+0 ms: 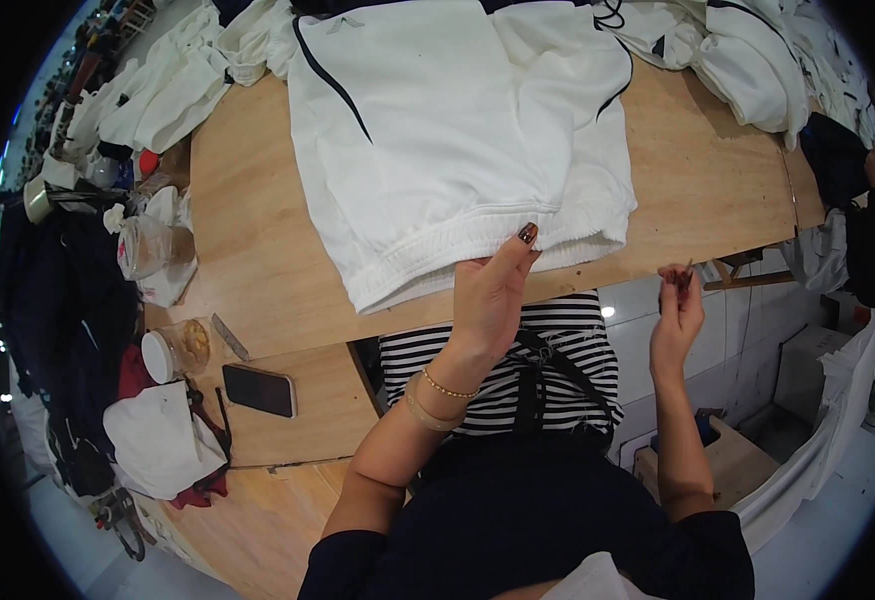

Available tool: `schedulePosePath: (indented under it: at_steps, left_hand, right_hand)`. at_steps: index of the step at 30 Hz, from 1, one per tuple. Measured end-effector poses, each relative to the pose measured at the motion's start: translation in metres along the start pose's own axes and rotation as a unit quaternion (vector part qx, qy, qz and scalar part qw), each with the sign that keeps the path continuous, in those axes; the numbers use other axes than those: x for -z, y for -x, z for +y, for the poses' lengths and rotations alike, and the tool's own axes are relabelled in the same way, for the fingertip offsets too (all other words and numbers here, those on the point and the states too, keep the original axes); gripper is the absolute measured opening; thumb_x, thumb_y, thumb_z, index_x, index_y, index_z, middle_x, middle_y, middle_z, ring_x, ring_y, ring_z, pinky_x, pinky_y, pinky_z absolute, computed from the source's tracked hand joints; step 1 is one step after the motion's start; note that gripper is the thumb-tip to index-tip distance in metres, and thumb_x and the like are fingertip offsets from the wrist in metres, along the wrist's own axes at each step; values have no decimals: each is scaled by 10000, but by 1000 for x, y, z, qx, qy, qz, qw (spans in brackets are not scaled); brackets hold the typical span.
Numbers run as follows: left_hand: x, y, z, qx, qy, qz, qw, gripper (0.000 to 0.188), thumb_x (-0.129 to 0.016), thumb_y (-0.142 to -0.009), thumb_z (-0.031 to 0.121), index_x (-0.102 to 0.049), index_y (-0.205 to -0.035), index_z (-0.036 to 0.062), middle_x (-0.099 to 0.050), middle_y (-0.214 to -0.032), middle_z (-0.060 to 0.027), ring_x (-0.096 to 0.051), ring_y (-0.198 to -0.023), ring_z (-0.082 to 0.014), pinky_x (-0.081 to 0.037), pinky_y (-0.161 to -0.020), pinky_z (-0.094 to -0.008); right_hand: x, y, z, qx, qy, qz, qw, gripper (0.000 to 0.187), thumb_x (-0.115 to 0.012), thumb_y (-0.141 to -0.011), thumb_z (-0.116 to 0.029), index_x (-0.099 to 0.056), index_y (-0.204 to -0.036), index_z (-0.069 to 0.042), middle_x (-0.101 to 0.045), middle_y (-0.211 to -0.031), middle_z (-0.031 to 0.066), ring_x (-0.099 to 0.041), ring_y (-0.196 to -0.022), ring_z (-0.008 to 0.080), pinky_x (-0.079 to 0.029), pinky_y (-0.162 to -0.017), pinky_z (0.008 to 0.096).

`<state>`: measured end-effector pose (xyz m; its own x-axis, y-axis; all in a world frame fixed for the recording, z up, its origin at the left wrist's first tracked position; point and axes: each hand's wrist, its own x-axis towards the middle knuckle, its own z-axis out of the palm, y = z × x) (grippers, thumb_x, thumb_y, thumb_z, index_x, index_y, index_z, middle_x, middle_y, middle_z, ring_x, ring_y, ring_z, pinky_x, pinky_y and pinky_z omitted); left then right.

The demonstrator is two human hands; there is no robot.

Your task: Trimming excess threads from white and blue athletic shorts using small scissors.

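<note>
A white garment (418, 130) with a gathered elastic band and dark curved piping lies on the wooden table, its band toward me. My left hand (493, 300) pinches the edge of this elastic band (458, 232), thumb on top and fingers underneath, partly hidden. Off the table's front edge, to the right, my right hand (680, 305) is raised with its fingertips pressed together. A thin, dark tip shows at those fingers, too small to name. The right hand is apart from the garment.
More white garments (748, 60) are heaped at the far right and far left. On the left are a phone (260, 390), a small blade-like tool (230, 337), a jar (176, 352) and a plastic tub (148, 247). A striped cushion or cloth (578, 350) is below the table edge.
</note>
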<state>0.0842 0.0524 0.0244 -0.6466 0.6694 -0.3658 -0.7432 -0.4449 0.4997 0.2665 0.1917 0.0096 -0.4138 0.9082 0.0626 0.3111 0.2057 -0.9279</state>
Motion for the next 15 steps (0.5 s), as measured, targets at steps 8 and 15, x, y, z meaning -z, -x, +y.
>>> schedulePosePath:
  at_steps: [8, 15]
  left_hand:
    - [-11, -1, 18, 5, -37, -59, 998, 538, -279, -998, 447, -423, -1314, 37, -525, -1299, -107, -517, -1170, -233, -369, -1029, -406]
    - [-4, -2, 8, 75, -30, -148, 986, 586, -281, -998, 501, -430, -1331, 44, -507, -1323, -81, -460, -1231, -184, -360, -1025, -339]
  right_hand:
    - [-68, 1, -50, 115, -66, -67, 989, 165, -593, -863, 15, -570, -1024, -14, -581, -838, 7, -493, -705, 43, -399, -595, 177]
    - [-97, -17, -52, 334, 84, -67, 937, 284, -644, -795, 59, -643, -1057, -50, -581, -755, 54, -520, -609, 122, -414, -525, 230]
